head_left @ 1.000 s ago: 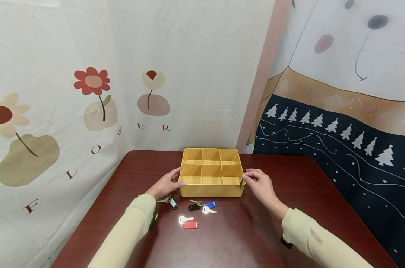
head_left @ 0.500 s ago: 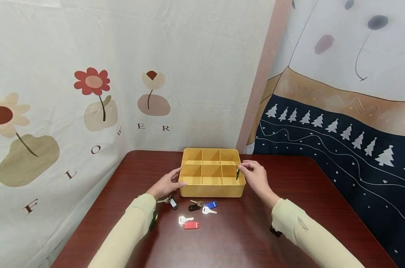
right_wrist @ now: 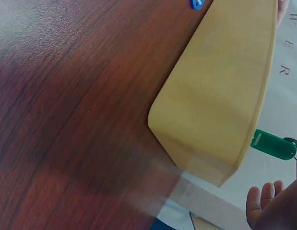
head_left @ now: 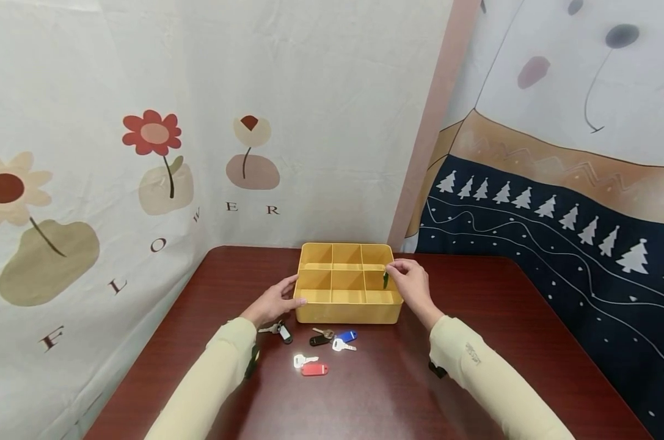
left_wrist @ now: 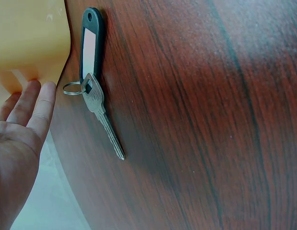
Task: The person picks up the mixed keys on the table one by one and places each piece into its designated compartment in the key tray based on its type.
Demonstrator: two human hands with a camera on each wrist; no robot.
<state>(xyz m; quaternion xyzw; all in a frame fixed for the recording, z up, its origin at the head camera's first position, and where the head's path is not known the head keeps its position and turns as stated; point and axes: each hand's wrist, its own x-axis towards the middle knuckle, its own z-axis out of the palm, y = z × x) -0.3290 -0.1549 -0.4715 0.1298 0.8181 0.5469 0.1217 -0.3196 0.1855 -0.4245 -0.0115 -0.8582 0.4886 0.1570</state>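
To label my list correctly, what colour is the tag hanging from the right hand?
The tag is green; it shows best in the right wrist view.

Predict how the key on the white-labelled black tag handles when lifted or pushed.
Key and black tag each look stiff, but probably swing at the ring linking them. Both look flat, so pushing likely slides rather than rolls them. Lying low on the table, they may be awkward to pinch.

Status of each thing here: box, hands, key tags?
Yellow box: lidless, upright
Left hand: touching box
Green tag: hanging over box
Right hand: holding green tag
Red tag: flat, outside box
Blue tag: flat, outside box
Black tag near left hand: flat, outside box
Black tag near blue tag: flat, outside box
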